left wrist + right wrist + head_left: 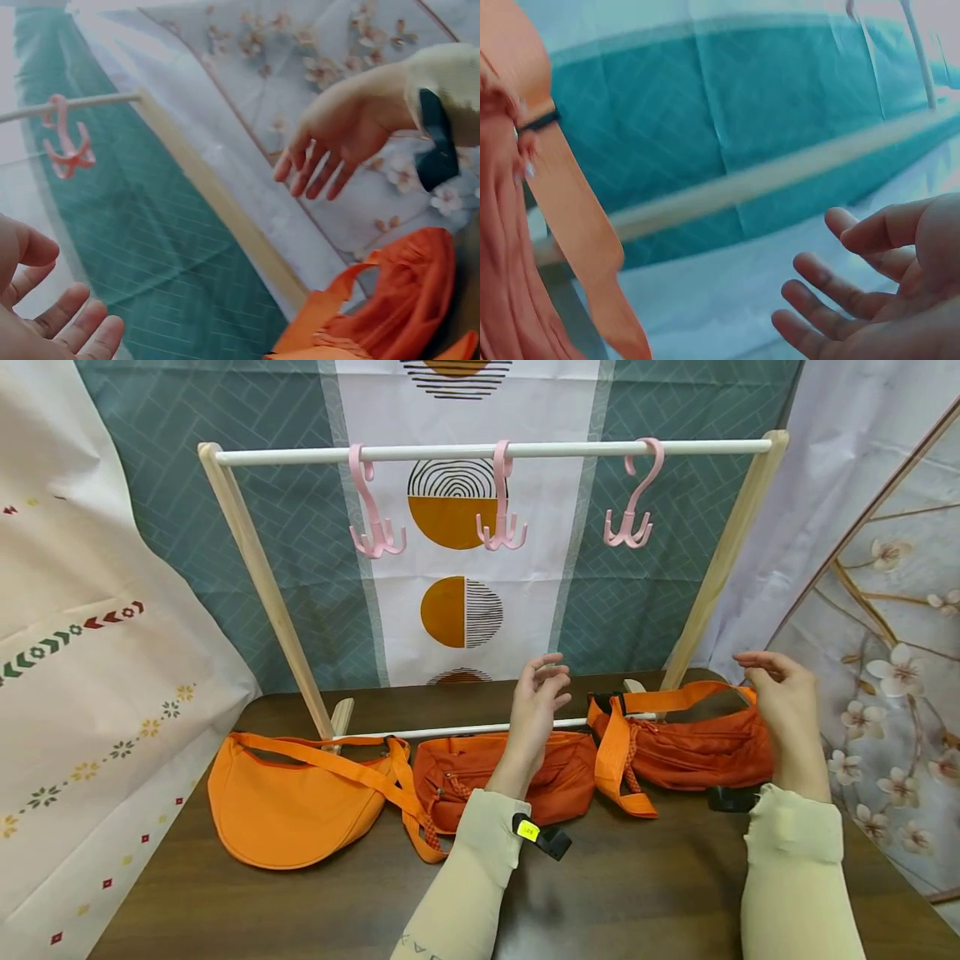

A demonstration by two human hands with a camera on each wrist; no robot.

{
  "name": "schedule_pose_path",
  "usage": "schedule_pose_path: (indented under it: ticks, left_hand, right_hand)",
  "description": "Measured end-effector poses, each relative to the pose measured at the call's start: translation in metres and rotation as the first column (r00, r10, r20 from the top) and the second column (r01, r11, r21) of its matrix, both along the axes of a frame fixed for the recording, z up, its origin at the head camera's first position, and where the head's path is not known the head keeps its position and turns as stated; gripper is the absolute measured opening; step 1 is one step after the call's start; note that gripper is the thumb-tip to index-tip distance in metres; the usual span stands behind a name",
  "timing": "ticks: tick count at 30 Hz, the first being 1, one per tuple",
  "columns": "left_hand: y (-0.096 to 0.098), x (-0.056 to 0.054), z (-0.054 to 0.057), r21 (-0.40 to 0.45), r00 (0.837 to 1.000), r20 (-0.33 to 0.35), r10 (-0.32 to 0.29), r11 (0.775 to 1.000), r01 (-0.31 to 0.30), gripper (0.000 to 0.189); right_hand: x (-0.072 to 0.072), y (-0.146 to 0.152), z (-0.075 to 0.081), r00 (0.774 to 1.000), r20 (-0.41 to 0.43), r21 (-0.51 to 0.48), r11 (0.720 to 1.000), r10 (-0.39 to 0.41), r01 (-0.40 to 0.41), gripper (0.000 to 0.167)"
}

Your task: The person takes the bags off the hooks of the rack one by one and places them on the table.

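Note:
My left hand is raised over the middle red-orange waist bag, fingers loosely bent and nothing in them. To the right, my right hand hovers at the right end of another red-orange waist bag, also holding nothing. Both palms turn inward with fingers apart, as the right wrist view shows of my right hand. An orange crescent-shaped bag lies at the left, its strap reaching toward the middle bag. Three pink hooks hang from the white rail above.
The rail is held by slanted wooden posts at left and right. A lower white bar runs behind the bags on the brown table. Patterned cloth hangs behind, with a floral curtain at the right.

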State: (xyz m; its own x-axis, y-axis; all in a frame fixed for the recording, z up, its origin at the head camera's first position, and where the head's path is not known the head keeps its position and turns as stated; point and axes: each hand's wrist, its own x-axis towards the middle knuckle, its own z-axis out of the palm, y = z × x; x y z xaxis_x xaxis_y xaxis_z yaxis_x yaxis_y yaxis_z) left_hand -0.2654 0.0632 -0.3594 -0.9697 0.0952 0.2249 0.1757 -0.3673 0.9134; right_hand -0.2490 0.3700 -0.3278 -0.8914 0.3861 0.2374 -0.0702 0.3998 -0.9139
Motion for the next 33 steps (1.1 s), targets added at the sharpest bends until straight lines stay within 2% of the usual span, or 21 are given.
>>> schedule_pose_path:
  ticks: [4,10,16,21,25,28,33]
  left_hand:
    - [-0.012,0.0,0.009,0.058,0.999,-0.029,0.032,0.998,-0.03,0.029]
    - [-0.027,0.003,0.017,0.081,0.996,-0.053,0.076,0.994,-0.072,0.027]
    - [-0.035,0.004,0.023,0.059,0.984,-0.122,0.133,0.99,-0.127,0.024]
    - [-0.04,0.004,0.025,0.015,0.964,-0.194,0.18,0.984,-0.18,0.022]
    - [-0.048,0.003,0.023,-0.038,0.943,-0.241,0.228,0.969,-0.244,0.02]
    - [-0.056,0.003,0.025,-0.042,0.927,-0.268,0.263,0.958,-0.284,0.019]
    - [-0.074,0.004,0.032,-0.042,0.905,-0.287,0.313,0.94,-0.338,0.019]
  right_hand:
    - [-0.006,-0.015,0.0,0.999,-0.015,0.079,0.996,0.036,-0.035,0.029]
    - [-0.008,-0.032,0.0,0.996,-0.057,0.197,0.979,0.063,-0.051,0.032]
    - [-0.007,-0.046,0.003,0.98,-0.125,0.277,0.954,0.155,-0.115,0.03]
    - [-0.002,-0.054,0.004,0.963,-0.127,0.294,0.936,0.237,-0.191,0.029]
    - [0.002,-0.065,0.003,0.935,-0.114,0.293,0.91,0.336,-0.292,0.028]
    - [0.004,-0.081,0.004,0.906,-0.106,0.297,0.883,0.409,-0.364,0.026]
    - [-0.003,-0.114,0.006,0.854,-0.062,0.325,0.819,0.517,-0.473,0.027]
